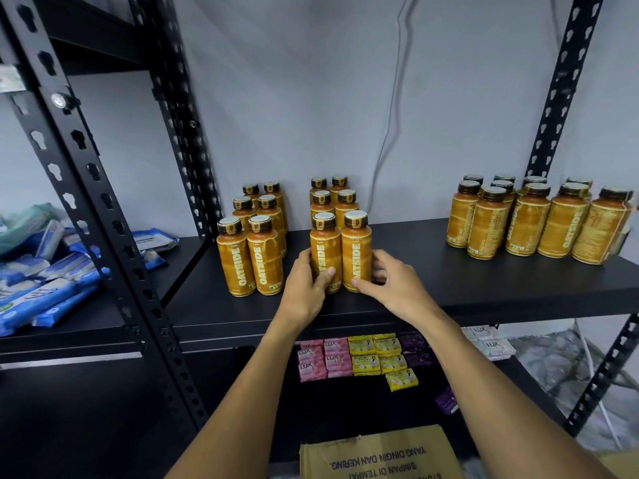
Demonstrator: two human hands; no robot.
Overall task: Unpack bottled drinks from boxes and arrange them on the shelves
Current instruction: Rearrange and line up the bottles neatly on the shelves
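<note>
Two orange Oatside bottles stand side by side at the front of the middle column on the black shelf [484, 285]. My left hand [307, 285] grips the left front bottle [325, 250] low down, thumb across its label. My right hand [390, 281] grips the right front bottle [357, 247] near its base. Behind them stands a double row of the same bottles [333, 198]. Another double row [254, 236] stands just to the left. A looser group of bottles [532, 219] fills the shelf's right end.
A cardboard box flap [377, 454] with printed text lies at the bottom. Soap packets [359, 357] sit on the lower shelf. Blue packs [52, 278] crowd the neighbouring shelf on the left. Black perforated uprights [103, 219] frame the bay. A cable [390, 115] hangs down the grey wall.
</note>
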